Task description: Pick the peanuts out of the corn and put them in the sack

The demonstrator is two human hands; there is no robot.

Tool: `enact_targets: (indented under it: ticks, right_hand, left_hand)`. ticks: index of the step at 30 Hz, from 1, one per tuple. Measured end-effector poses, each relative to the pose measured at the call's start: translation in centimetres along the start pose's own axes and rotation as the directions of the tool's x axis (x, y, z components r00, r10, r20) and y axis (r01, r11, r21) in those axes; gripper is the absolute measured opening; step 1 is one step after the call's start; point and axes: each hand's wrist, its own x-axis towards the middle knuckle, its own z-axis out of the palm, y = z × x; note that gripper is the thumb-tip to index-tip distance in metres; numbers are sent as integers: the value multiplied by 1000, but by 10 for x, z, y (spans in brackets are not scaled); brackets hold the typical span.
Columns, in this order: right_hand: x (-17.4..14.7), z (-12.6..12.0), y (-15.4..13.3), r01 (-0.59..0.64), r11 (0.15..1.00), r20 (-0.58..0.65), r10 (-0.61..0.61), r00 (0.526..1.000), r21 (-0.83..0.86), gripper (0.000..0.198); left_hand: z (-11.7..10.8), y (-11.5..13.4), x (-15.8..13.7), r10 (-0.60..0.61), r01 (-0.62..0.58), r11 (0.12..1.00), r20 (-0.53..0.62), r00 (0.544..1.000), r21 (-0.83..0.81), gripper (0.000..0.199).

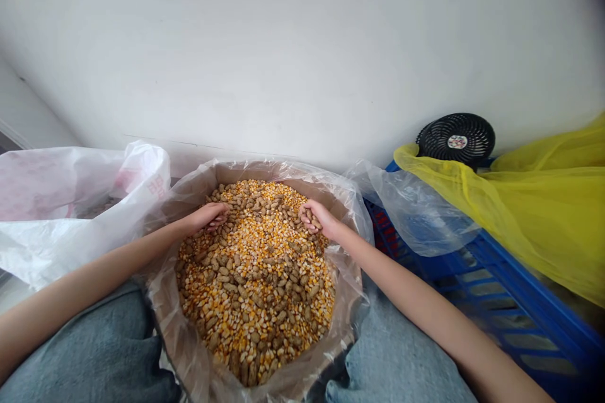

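Note:
A cardboard box lined with a clear plastic bag [347, 198] stands between my knees, filled with yellow and white corn kernels [258, 236] and unshelled peanuts [283, 277] mixed among them. My right hand [317, 216], at the far right of the pile, has its fingers curled round several peanuts [311, 219]. At the far left of the pile my left hand [210, 216] is closed low over the peanuts and kernels. Its curled fingers hide whatever may be in them. Peanuts lie thickest near the front middle and along the left and far sides.
To the left is a white plastic sack [108, 233] with pink print. A blue plastic crate [501, 277] stands at the right, partly covered by yellow mesh [543, 208] and clear plastic [420, 214]. A black fan [456, 138] sits by the white wall [283, 50] behind the crate.

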Motion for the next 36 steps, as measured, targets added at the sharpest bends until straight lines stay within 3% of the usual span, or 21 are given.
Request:
enact_targets:
  ticks: [4,7,8,10,13,15,17,18,20,21,23,28,36]
  right_hand:
    - [-2,-13,-7,13,950,33,-25,999,313,25]
    - [-2,-13,-9,-57,758,92,-3,996,650,29]
    - [-2,-12,-9,-84,707,107,12,994,702,31]
    - [-2,-7,-9,-94,707,86,48,995,701,35]
    - [-2,-1,-7,-30,837,-59,74,996,546,34]
    - [-2,0,-4,-12,967,-165,56,985,255,31]
    - [-2,0,0,-32,984,-219,-7,976,-176,27]
    - [-2,0,2,-43,933,-221,-39,974,-356,23]
    - [-2,0,5,-56,828,-200,-69,977,-558,16]
    - [-2,1,6,-64,802,-189,-62,980,-594,15]
    - [-3,3,8,-89,761,-172,-30,985,-642,22]
    - [-4,8,12,-120,651,-134,28,991,-750,45]
    - [-4,8,13,-154,594,-143,66,987,-789,34]
  left_hand:
    - [0,8,-2,-40,58,980,99,994,-188,20]
    - [-5,6,2,1,29,927,79,997,-374,27]
    - [-7,4,4,10,14,917,58,998,-399,30]
    - [-11,-2,7,21,-20,937,0,1000,-350,30]
    - [-11,-9,10,59,-68,995,-112,992,-72,27]
    - [-9,-11,9,134,-94,966,-155,979,240,31]
    - [-6,-12,8,230,-125,811,-114,967,572,32]
    - [-5,-12,7,264,-139,693,-70,962,707,31]
    - [-3,-12,6,281,-140,460,5,960,877,30]
    - [-2,-12,6,266,-120,377,17,964,918,31]
    - [-1,-11,5,232,-66,303,-6,973,951,32]
    - [-2,-10,5,190,-43,309,-17,982,950,32]
    - [-4,-11,4,202,-93,281,36,979,955,28]
